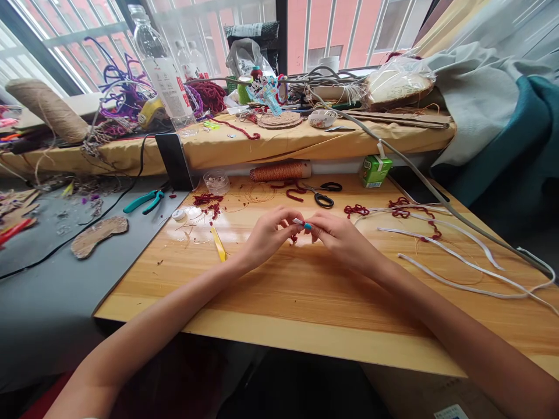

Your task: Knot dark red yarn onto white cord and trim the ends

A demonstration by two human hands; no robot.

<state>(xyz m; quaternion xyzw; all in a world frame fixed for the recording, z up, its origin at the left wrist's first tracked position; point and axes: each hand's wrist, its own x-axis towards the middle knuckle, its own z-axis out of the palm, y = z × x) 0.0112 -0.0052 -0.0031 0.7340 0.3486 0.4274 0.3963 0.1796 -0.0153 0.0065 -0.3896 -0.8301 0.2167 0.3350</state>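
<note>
My left hand (269,235) and my right hand (335,234) meet over the middle of the wooden table (271,302). Between their fingertips is a small thin piece (307,226), white at its left end and blue toward the right, with a dark red bit in it; its kind is too small to tell. The left thumb and forefinger pinch the white end, while the right fingers close on the blue end. A dark red scrap (294,239) shows just below the fingertips. Black-handled scissors (324,199) lie beyond the right hand. Left of my hands rests a yellow strip-like tool (218,244).
White cords (454,244) and dark red yarn (404,206) spread at the right. An orange thread spool (279,171), a clear tub (216,183) and a green carton (375,170) stand behind. Teal pliers (144,201) lie left. A grey cable (414,166) crosses the right side.
</note>
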